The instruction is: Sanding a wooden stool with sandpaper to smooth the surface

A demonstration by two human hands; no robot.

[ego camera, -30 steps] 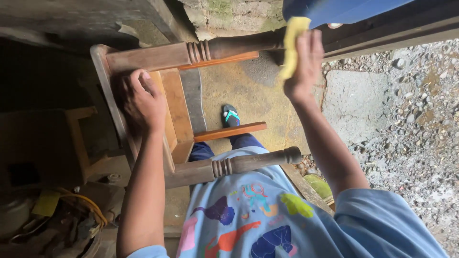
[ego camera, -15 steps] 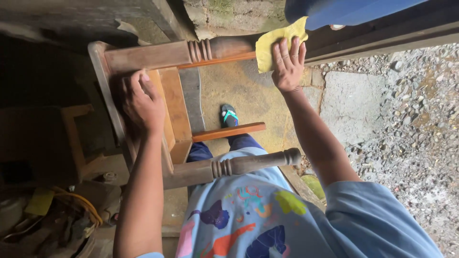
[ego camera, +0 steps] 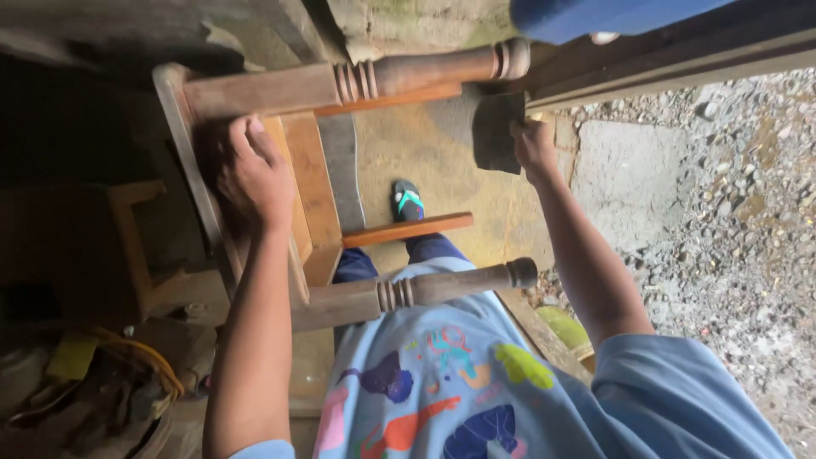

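Note:
A wooden piece of furniture lies on its side in front of me, its two turned legs pointing right: the upper leg (ego camera: 425, 72) and the lower leg (ego camera: 442, 285) over my lap. My left hand (ego camera: 255, 174) presses flat on its frame (ego camera: 183, 144) at the left. My right hand (ego camera: 534, 144) is just below the tip of the upper leg and pinches a small sheet (ego camera: 497, 132), which hangs with a dark face toward me. Two orange rungs (ego camera: 408, 229) join the legs.
My foot in a sandal (ego camera: 408, 202) stands on the concrete floor between the legs. Gravel (ego camera: 731, 187) covers the ground at right. A blue object (ego camera: 612, 13) juts in at the top. Clutter with a yellow cable (ego camera: 127, 365) lies at lower left.
My right hand slid off the end of the upper leg and dropped below it with the sheet. The leg's tip now shows. The sheet's yellow face turned away. My left hand stayed put.

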